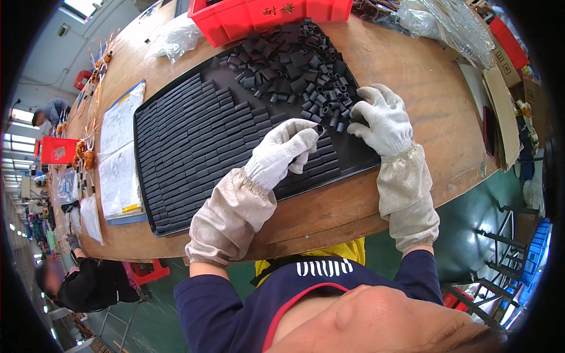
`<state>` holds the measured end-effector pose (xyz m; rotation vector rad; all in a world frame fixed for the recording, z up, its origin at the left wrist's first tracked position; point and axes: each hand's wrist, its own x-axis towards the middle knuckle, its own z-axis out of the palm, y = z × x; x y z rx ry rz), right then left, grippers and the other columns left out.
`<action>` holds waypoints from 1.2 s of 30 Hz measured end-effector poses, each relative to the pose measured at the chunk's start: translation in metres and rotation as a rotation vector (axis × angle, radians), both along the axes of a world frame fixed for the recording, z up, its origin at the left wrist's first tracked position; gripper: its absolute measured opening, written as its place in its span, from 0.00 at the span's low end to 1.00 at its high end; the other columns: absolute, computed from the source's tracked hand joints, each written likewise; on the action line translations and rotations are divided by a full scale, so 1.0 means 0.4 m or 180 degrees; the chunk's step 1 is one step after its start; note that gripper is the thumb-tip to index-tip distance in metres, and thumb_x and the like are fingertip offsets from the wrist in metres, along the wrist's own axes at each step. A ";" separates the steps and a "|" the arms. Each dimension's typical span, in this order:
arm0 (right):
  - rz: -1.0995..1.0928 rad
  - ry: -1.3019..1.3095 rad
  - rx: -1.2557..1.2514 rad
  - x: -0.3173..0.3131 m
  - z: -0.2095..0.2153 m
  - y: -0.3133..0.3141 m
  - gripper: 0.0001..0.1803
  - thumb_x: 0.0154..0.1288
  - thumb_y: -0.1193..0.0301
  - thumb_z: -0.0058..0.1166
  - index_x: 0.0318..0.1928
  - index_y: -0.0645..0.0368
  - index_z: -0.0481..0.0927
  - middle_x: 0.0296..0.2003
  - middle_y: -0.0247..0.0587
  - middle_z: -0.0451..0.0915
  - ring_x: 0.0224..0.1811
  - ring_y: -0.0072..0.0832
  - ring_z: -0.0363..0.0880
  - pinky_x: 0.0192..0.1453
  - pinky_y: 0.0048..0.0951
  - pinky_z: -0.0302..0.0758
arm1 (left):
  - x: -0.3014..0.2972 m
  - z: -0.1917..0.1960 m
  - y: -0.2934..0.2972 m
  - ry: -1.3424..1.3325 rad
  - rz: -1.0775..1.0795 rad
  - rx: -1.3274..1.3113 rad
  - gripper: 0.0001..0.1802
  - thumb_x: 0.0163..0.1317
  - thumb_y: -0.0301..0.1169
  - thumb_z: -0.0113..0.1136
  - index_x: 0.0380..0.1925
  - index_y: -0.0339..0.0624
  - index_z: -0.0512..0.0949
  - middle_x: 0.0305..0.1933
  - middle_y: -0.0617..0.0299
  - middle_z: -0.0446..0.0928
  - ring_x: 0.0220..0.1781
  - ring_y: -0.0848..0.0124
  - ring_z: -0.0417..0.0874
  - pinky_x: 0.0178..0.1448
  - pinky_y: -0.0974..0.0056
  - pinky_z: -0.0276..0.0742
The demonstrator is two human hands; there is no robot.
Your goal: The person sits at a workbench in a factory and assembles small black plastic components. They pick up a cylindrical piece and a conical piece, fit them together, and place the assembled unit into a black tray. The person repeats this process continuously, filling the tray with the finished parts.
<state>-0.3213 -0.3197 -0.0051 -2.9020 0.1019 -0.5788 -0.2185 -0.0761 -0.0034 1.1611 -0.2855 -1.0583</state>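
Note:
My left hand, in a white knit glove, pinches a short black tube between thumb and fingers, its open end showing. My right hand, gloved the same way, is at the right edge of a heap of loose black tubes. Its fingers are curved with a gap to the thumb, and nothing shows held in them. Both lie over a wide black tray. Across the tray's left and middle, black tubes lie end to end in close rows, and my left hand hides part of the nearer rows.
A red plastic bin stands behind the tray. Papers on a blue clipboard lie to its left. Clear plastic bags and cardboard are at the right. Copper-coloured coils line the table's left edge. Another person sits at left.

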 end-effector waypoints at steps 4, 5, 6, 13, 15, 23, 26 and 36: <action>0.0089 0.0014 -0.0043 -0.004 -0.002 0.006 0.18 0.46 0.64 0.76 0.38 0.52 0.85 0.58 0.41 0.79 0.70 0.45 0.70 0.72 0.48 0.64 | 0.003 0.002 0.001 -0.0073 -0.0053 0.0028 0.16 0.74 0.38 0.63 0.54 0.41 0.78 0.35 0.67 0.77 0.26 0.83 0.67 0.27 0.74 0.60; 0.0079 0.0032 -0.0059 -0.007 0.003 0.008 0.18 0.46 0.64 0.76 0.38 0.52 0.85 0.58 0.41 0.79 0.70 0.45 0.70 0.71 0.48 0.65 | 0.003 0.004 0.000 -0.0112 -0.0074 0.0051 0.16 0.74 0.38 0.64 0.54 0.41 0.78 0.35 0.67 0.77 0.26 0.83 0.67 0.27 0.74 0.60; 0.0073 0.0047 -0.0071 -0.007 0.006 0.009 0.18 0.46 0.64 0.76 0.38 0.53 0.86 0.58 0.41 0.80 0.69 0.45 0.70 0.71 0.47 0.65 | 0.002 0.003 0.000 -0.0148 -0.0080 0.0080 0.16 0.74 0.38 0.64 0.54 0.41 0.78 0.35 0.67 0.77 0.26 0.83 0.67 0.27 0.74 0.60; 0.0901 -0.0612 0.1933 0.003 0.047 0.054 0.14 0.51 0.72 0.73 0.39 0.58 0.86 0.51 0.45 0.84 0.62 0.44 0.77 0.66 0.42 0.74 | -0.004 0.010 0.001 -0.0365 -0.0284 0.0298 0.21 0.72 0.40 0.65 0.57 0.38 0.78 0.37 0.65 0.79 0.27 0.84 0.71 0.30 0.75 0.71; 0.1209 -0.0540 0.2125 0.006 0.037 0.071 0.13 0.52 0.74 0.72 0.40 0.58 0.86 0.50 0.46 0.85 0.61 0.44 0.78 0.66 0.42 0.74 | -0.006 0.016 -0.001 -0.0404 -0.0318 0.0340 0.20 0.73 0.38 0.65 0.57 0.37 0.78 0.37 0.64 0.80 0.26 0.83 0.71 0.29 0.75 0.69; 0.0993 -0.0898 0.2234 0.017 0.003 0.101 0.12 0.53 0.75 0.71 0.39 0.60 0.85 0.48 0.46 0.85 0.58 0.44 0.80 0.63 0.42 0.76 | -0.008 0.017 -0.003 -0.0371 -0.0218 0.0386 0.19 0.73 0.37 0.64 0.56 0.36 0.78 0.37 0.62 0.80 0.25 0.82 0.70 0.26 0.74 0.66; 0.0943 -0.0916 0.2687 0.016 -0.007 0.106 0.12 0.53 0.75 0.72 0.39 0.59 0.85 0.46 0.45 0.86 0.57 0.44 0.81 0.63 0.42 0.76 | -0.006 0.012 0.000 -0.0346 -0.0234 0.0189 0.19 0.73 0.37 0.64 0.57 0.36 0.78 0.37 0.62 0.80 0.25 0.83 0.70 0.26 0.75 0.67; 0.1464 -0.1456 0.1200 0.032 0.022 0.103 0.15 0.48 0.76 0.73 0.38 0.54 0.84 0.43 0.38 0.85 0.51 0.45 0.83 0.58 0.45 0.78 | -0.002 0.004 0.001 -0.0247 -0.0092 0.0119 0.19 0.74 0.38 0.63 0.57 0.37 0.78 0.36 0.65 0.79 0.27 0.83 0.68 0.27 0.74 0.65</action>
